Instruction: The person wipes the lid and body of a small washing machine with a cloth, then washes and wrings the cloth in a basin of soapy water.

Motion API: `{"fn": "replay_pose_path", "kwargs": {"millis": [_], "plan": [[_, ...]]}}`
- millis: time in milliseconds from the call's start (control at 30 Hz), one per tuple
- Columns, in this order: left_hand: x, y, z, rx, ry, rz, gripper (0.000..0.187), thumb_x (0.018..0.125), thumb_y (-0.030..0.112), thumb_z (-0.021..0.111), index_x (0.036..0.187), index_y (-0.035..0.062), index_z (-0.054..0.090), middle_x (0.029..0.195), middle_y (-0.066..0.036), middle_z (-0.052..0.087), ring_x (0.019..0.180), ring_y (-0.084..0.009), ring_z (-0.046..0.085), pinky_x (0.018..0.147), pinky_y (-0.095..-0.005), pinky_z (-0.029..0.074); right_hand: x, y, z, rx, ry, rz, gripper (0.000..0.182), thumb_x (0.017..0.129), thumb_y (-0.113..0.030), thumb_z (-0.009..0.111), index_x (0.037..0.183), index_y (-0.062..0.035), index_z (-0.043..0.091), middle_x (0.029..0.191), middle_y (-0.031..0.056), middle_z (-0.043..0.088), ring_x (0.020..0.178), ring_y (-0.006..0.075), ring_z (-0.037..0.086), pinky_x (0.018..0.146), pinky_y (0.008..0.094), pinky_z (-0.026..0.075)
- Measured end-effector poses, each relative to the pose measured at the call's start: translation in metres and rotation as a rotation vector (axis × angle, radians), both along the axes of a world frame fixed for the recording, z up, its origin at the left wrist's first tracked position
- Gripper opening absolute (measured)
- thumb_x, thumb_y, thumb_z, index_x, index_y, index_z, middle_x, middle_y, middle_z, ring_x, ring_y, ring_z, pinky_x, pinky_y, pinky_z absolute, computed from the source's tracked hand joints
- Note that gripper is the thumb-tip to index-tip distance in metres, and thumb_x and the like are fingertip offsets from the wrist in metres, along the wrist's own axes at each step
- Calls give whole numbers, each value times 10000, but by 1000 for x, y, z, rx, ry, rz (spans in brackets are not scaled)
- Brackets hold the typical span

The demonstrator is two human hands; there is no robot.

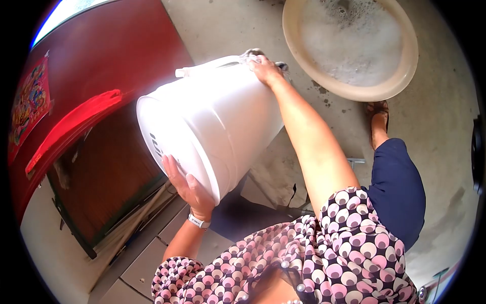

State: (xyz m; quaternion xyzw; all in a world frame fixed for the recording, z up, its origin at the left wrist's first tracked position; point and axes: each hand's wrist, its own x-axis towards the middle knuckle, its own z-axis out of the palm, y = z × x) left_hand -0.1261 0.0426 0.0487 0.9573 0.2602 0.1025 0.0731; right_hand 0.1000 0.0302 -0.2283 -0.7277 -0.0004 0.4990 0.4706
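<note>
A large white bucket [228, 119] lies tilted on its side in the air, its flat round end facing left. My left hand [190, 188] is spread against the rim of that end, its thumb and fingers apart, steadying it from below. At the bucket's other end, my right hand [263, 70] presses a crumpled, patterned cloth [250, 54] against the side. A pale handle [212, 65] runs along the upper side of the bucket, near the cloth. The inside of the bucket is hidden.
A wide beige basin [291, 38] of foamy water stands on the concrete floor at the upper right. A red panel [121, 45] and a red cloth [76, 129] are at the left. Grey drawers [144, 266] stand at the lower left.
</note>
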Motion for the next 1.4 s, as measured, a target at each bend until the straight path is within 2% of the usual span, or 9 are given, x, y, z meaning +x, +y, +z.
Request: {"fn": "replay_pose_path", "kwargs": {"millis": [300, 467, 600, 733, 867, 933, 1167, 1267, 1400], "plan": [[-11, 0, 10, 3, -31, -66, 527, 866, 179, 323, 1336, -60, 332, 1426, -223, 271, 1346, -350, 218, 1096, -435, 162, -64, -40, -40, -111, -43, -445, 591, 810, -469, 380, 1228, -63, 476, 1224, 212, 515, 1133, 363, 489, 955, 425, 380], [-3, 2, 3, 34, -36, -59, 518, 867, 182, 339, 1324, -62, 355, 1412, -231, 299, 1335, -357, 241, 1093, -434, 171, -182, -62, -68, -78, 126, -855, 487, 840, -410, 435, 1064, 3, 561, 1057, 257, 576, 985, 394, 566, 850, 451, 445], [0, 6, -3, 61, -42, -41, 507, 865, 180, 355, 1317, -49, 379, 1393, -239, 330, 1326, -367, 258, 1090, -433, 179, -241, -51, -25, 210, 1028, -1076, 544, 894, -503, 359, 1195, -69, 491, 1156, 118, 562, 1038, 267, 558, 861, 408, 460], [2, 12, -9, 49, -100, -58, 491, 851, 152, 380, 1302, -41, 406, 1383, -237, 346, 1317, -371, 272, 1090, -439, 179, -224, -50, 13, 523, 1450, -1200, 434, 940, -401, 290, 1167, -112, 520, 1157, 52, 572, 1001, 205, 579, 806, 415, 487], [6, 14, -9, 70, -123, -71, 483, 835, 140, 407, 1280, -46, 430, 1346, -245, 390, 1297, -379, 300, 1093, -447, 175, -178, -59, 22, 113, 1239, -983, 462, 937, -401, 256, 1144, -103, 541, 1119, 38, 593, 1000, 213, 587, 823, 401, 506], [6, 20, -12, 92, -127, -84, 473, 864, 167, 387, 1287, -42, 423, 1356, -209, 396, 1303, -337, 305, 1088, -411, 197, -161, -67, 26, 182, 1159, -1040, 469, 925, -393, 281, 1169, -85, 537, 1132, 69, 591, 1011, 225, 586, 853, 405, 489], [11, 40, -31, 129, -153, -112, 478, 865, 228, 392, 1296, 28, 451, 1343, -195, 420, 1292, -355, 308, 1091, -428, 183, -102, -60, 109, 310, 499, -1149, 541, 741, -285, 658, 1164, 22, 515, 1077, 142, 604, 970, 233, 589, 828, 370, 479], [13, 43, -35, 159, -150, -136, 480, 867, 230, 396, 1302, 34, 446, 1347, -195, 415, 1290, -366, 307, 1089, -431, 186, -98, -42, 127, 347, 19, -1030, 563, 686, -399, 631, 1049, 23, 544, 1032, 194, 613, 963, 330, 590, 854, 372, 443], [16, 45, -40, 169, -170, -146, 485, 865, 240, 405, 1302, 33, 446, 1348, -197, 414, 1289, -370, 307, 1087, -431, 190, -132, -51, 170, 268, -269, -1020, 542, 749, -404, 598, 1076, 16, 499, 1059, 226, 581, 981, 376, 560, 854, 414, 433]]}}
